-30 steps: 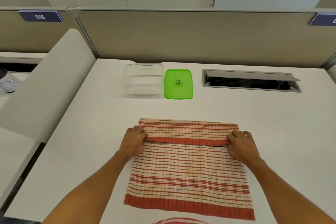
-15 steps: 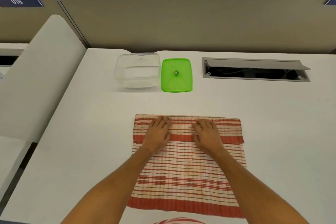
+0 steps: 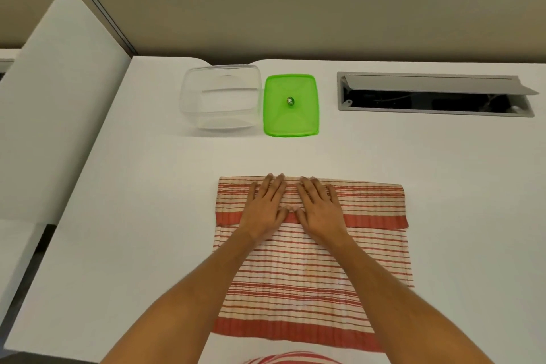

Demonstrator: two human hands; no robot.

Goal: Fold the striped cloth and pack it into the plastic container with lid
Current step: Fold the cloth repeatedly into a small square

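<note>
The red-and-cream striped cloth [image 3: 372, 248] lies flat on the white table [image 3: 147, 216], its far edge folded back toward me into a narrow band. My left hand [image 3: 266, 210] and my right hand [image 3: 317, 210] press flat on the middle of that folded band, fingers straight, thumbs almost touching. Beyond the cloth stands the clear plastic container [image 3: 220, 97], open and with nothing in it. The green lid [image 3: 291, 105] lies flat just right of it.
A grey cable hatch [image 3: 434, 94] with its flap raised is set into the table at the back right. A beige partition wall runs behind the table. A white side panel [image 3: 59, 97] borders the table's left edge.
My hands let go of the fold's outer ends and slid inward along the band until they lie flat side by side at its middle. The view tilted further down.
</note>
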